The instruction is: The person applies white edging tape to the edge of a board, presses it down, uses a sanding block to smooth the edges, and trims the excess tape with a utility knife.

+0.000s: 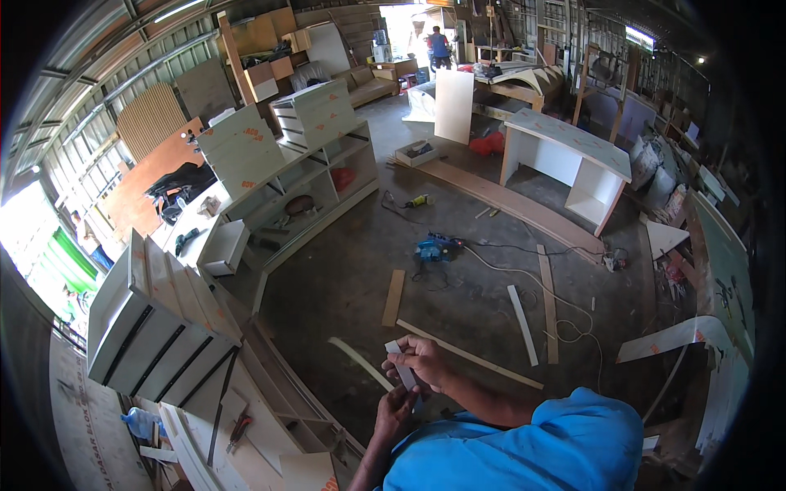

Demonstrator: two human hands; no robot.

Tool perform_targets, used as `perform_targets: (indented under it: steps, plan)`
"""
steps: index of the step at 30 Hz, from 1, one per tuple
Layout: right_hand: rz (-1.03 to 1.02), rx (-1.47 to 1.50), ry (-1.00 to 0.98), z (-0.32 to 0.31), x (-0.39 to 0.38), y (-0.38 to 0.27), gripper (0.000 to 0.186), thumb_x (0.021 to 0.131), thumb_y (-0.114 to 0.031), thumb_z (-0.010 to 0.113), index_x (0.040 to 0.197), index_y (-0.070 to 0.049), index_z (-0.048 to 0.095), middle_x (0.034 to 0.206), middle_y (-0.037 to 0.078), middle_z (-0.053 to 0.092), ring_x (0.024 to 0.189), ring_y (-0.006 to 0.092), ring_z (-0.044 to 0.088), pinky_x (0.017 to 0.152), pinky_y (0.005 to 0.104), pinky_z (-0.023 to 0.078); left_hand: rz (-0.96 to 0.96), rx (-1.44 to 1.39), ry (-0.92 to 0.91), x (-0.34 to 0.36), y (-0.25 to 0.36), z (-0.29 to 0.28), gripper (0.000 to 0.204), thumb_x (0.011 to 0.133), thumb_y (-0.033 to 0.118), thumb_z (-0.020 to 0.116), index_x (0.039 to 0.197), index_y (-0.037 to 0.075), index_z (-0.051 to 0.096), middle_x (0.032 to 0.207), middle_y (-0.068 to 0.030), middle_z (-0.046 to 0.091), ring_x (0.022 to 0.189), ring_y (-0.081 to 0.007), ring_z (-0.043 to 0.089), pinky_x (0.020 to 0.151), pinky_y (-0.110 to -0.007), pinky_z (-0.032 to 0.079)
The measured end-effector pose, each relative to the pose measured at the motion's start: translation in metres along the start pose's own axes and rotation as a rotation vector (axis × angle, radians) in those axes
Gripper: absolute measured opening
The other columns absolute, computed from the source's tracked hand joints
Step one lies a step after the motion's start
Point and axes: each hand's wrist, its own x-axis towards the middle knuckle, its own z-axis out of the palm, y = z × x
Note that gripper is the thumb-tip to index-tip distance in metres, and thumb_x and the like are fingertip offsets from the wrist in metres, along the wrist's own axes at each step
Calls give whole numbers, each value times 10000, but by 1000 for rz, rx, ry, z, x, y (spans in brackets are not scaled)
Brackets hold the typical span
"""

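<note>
Both of my hands are on a short, flat white strip (404,373), held up in front of my blue shirt at the lower middle. My right hand (426,362) pinches its upper part, and its end sticks out past the fingers. Lower down, my left hand (395,411) has its fingers closed around the bottom end. What the strip is made of I cannot tell. On the floor beyond my hands lie a long thin wooden strip (467,353), a short brown board (393,298) and a pale curved strip (359,362).
A blue power tool (437,247) with trailing cords sits mid-floor, a yellow-green tool (417,200) behind it. White cabinets (323,168) and stacked drawers (164,348) line the left. A white desk (565,147) stands at right. One person (440,49) is far off.
</note>
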Motion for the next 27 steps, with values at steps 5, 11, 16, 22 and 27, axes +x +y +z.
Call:
perform_targets:
  steps: [5, 11, 16, 22, 27]
  plan:
    - [-22, -27, -38, -1, -8, -6, 253, 932, -124, 673, 1115, 32, 595, 963, 153, 719, 817, 192, 710, 743, 327, 570, -18, -78, 29, -8, -2, 0, 371, 1006, 328, 588, 1064, -33, 648, 944, -79, 705, 849, -125, 627, 777, -311, 501]
    - [-82, -50, 1, -6, -13, -8, 221, 915, -117, 688, 1066, 39, 646, 919, 130, 718, 804, 188, 703, 753, 314, 555, -66, -91, -8, -10, 2, -1, 351, 1006, 306, 603, 1048, -39, 648, 972, -100, 717, 873, -133, 643, 771, -305, 516]
    - [-118, -86, 21, -10, -10, -2, 214, 904, -112, 695, 1053, 35, 652, 894, 114, 713, 794, 179, 695, 752, 312, 549, -128, -45, 7, -14, 13, 1, 368, 1006, 316, 606, 1046, -48, 646, 959, -104, 719, 862, -145, 651, 775, -318, 522]
    - [-124, -175, 68, -5, -16, -6, 190, 883, -103, 711, 1015, 31, 683, 893, 100, 718, 811, 159, 685, 763, 291, 534, -86, -68, -31, -13, 7, -1, 376, 1003, 313, 614, 1060, -57, 647, 965, -111, 720, 881, -157, 665, 808, -325, 524]
    - [-122, -157, 59, -5, -13, -1, 208, 875, -109, 724, 1028, 27, 689, 897, 103, 722, 823, 155, 685, 770, 287, 531, -82, -83, -27, -12, 3, -3, 354, 1002, 285, 619, 1064, -62, 646, 960, -102, 716, 879, -140, 658, 802, -309, 520]
